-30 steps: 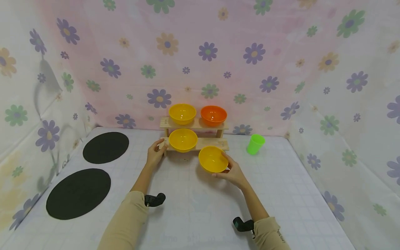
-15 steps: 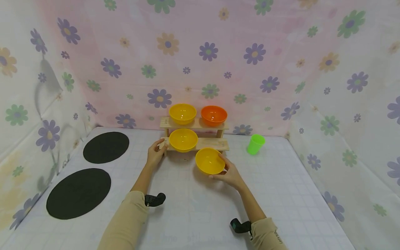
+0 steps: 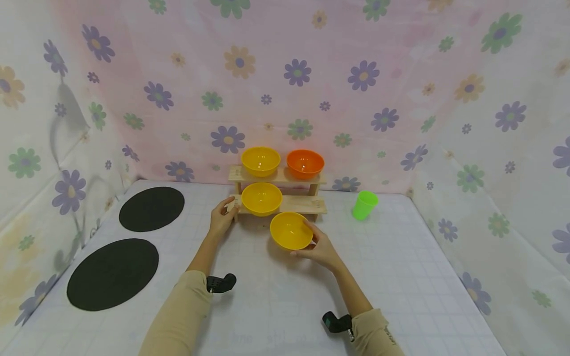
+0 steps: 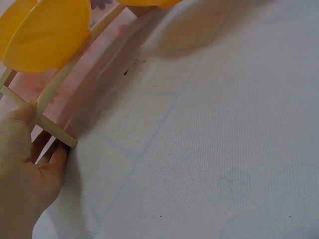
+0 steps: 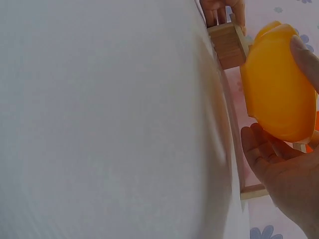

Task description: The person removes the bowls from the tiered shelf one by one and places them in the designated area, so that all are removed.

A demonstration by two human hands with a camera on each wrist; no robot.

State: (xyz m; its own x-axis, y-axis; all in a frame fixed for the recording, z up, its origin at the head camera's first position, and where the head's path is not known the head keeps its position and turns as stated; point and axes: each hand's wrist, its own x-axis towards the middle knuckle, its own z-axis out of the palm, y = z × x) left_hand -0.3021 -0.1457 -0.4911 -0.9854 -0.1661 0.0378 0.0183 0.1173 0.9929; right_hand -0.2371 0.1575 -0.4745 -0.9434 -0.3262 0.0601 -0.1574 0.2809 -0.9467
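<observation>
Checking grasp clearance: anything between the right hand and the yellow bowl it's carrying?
Nothing visible. The right hand grips the yellow bowl directly, fingers on its rim and underside, in front of the wooden rack that the left hand holds.

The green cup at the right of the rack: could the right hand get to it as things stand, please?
Probably not at once: the right hand holds a yellow bowl. The table between it and the green cup looks bare, so the path seems free once the bowl is put down.

2 tan sleeves (image 3: pixel 178 316), black wrist cameras (image 3: pixel 220 283), bare hands
</observation>
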